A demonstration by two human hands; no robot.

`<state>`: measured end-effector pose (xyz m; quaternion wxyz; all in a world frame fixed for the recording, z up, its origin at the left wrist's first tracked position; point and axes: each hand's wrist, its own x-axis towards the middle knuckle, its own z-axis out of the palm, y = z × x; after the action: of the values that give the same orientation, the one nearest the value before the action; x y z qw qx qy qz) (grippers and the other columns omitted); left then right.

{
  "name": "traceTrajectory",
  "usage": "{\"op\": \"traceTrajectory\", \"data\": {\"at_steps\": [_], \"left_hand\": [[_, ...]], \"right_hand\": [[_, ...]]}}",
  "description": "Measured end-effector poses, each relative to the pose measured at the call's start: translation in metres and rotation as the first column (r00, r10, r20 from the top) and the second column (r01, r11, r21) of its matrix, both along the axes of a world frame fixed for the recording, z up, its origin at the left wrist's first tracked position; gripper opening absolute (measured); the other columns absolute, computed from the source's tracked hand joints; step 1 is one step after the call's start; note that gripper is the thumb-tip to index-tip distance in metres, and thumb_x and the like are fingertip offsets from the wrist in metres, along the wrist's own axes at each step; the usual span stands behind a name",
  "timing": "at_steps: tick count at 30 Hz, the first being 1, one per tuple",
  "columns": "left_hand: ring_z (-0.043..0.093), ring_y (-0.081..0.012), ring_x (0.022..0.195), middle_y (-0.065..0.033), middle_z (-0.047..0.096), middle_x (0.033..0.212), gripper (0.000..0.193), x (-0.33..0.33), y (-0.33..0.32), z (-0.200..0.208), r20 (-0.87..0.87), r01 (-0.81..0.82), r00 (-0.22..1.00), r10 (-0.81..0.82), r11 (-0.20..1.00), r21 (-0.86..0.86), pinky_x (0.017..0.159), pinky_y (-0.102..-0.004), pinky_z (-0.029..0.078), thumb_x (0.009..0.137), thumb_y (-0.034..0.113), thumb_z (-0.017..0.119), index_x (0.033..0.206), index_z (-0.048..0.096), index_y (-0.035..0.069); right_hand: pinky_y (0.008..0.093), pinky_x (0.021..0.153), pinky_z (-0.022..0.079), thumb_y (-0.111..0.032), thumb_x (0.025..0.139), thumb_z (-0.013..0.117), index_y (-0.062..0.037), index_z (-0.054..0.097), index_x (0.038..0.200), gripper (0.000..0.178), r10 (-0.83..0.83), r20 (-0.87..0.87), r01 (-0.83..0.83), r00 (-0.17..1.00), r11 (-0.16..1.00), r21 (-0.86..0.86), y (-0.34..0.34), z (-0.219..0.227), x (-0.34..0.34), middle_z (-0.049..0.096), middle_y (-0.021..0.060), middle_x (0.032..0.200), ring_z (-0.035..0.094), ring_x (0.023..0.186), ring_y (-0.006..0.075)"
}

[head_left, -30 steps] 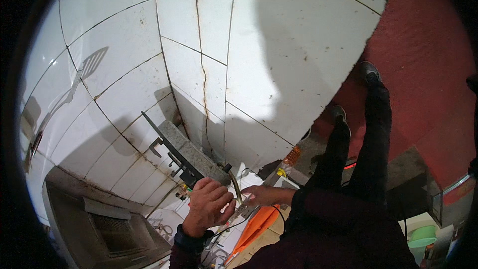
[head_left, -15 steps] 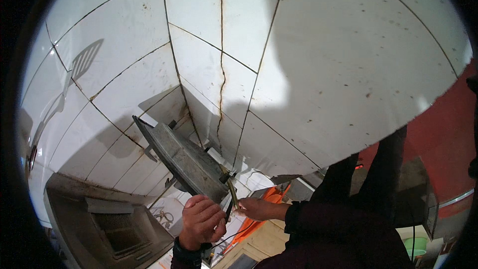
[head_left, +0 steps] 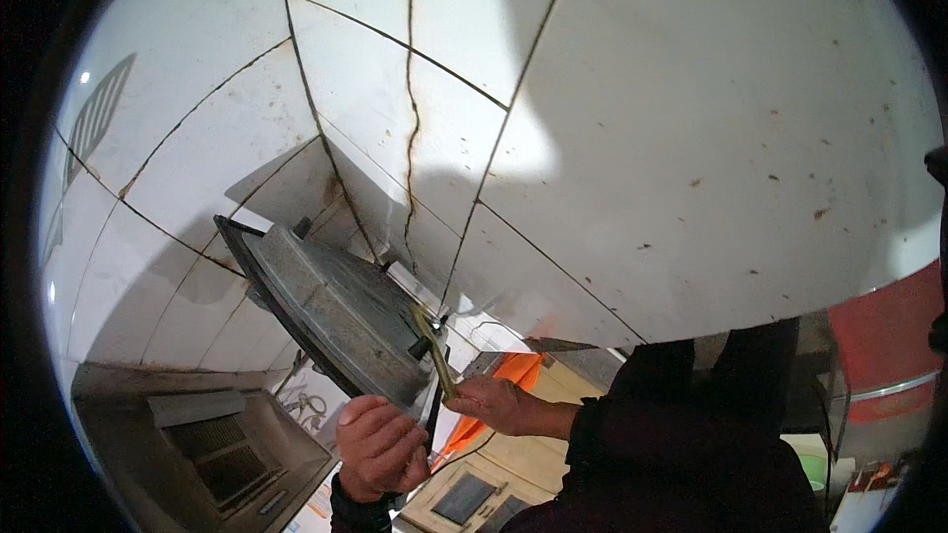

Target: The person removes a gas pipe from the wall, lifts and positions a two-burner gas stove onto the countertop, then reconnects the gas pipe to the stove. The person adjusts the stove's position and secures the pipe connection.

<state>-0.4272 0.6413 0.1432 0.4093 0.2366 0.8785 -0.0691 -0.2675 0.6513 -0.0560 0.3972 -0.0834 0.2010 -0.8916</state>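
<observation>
A dusty grey metal appliance with a black rim (head_left: 336,301), which looks like a gas hob seen from its underside, is tilted up on edge near the tiled corner. My left hand (head_left: 380,446) is closed at its lower end, fingers curled round the edge; the palm side is hidden. A yellowish-green hose (head_left: 439,363) runs to a fitting on the appliance's right side. My right hand (head_left: 489,405) pinches the lower part of this hose, close beside the left hand. A narrow dark piece shows between the two hands.
A grimy range hood with a grille (head_left: 212,459) is at lower left. White tiled walls (head_left: 474,69) meet behind the appliance. An orange cloth (head_left: 515,369) and a wooden cabinet (head_left: 533,449) lie below my right forearm. A green basin (head_left: 814,471) is at lower right.
The view has shifted, so the appliance, hose and both hands appear slightly farther left. Both hands keep the same hold.
</observation>
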Motion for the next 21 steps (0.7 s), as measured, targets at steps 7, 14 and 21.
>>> {"op": "traceTrajectory", "data": {"at_steps": [7, 14, 21], "left_hand": [[0.065, -0.0241, 0.076, -0.0050, 0.068, 0.078, 0.008, -0.012, 0.002, -0.013, 0.015, 0.050, 0.999, -0.051, 0.997, 0.053, 0.082, -0.0424, 0.051, 0.067, 0.011, 0.067, 0.074, 0.069, 0.009], [0.065, -0.0238, 0.078, -0.0042, 0.067, 0.081, 0.011, -0.007, 0.002, -0.030, 0.026, 0.082, 0.996, -0.086, 0.990, 0.115, 0.083, -0.0412, 0.051, 0.066, 0.008, 0.069, 0.076, 0.068, 0.009], [0.064, -0.0235, 0.080, -0.0039, 0.066, 0.081, 0.012, 0.001, 0.003, -0.041, 0.049, 0.108, 0.992, -0.114, 0.988, 0.108, 0.086, -0.0409, 0.049, 0.066, 0.009, 0.071, 0.077, 0.068, 0.008]], "right_hand": [[0.0415, 0.080, 0.050, -0.036, 0.102, 0.049, -0.0012, 0.064, 0.102, 0.037, 0.025, 0.256, -0.040, 0.966, 0.998, 0.054, 0.007, 0.000, -0.007, 0.065, 0.0169, 0.092, 0.064, 0.089, 0.0344], [0.0331, 0.076, 0.049, -0.040, 0.106, 0.048, -0.0007, 0.066, 0.099, 0.044, -0.110, 0.505, 0.061, 0.856, 0.992, 0.112, 0.019, -0.019, -0.012, 0.067, 0.0065, 0.084, 0.061, 0.081, 0.0157], [0.0297, 0.077, 0.048, -0.038, 0.106, 0.051, -0.0014, 0.068, 0.101, 0.040, -0.043, 0.511, -0.006, 0.859, 0.996, 0.094, 0.021, -0.018, -0.017, 0.068, 0.0018, 0.086, 0.058, 0.081, 0.0104]]}}
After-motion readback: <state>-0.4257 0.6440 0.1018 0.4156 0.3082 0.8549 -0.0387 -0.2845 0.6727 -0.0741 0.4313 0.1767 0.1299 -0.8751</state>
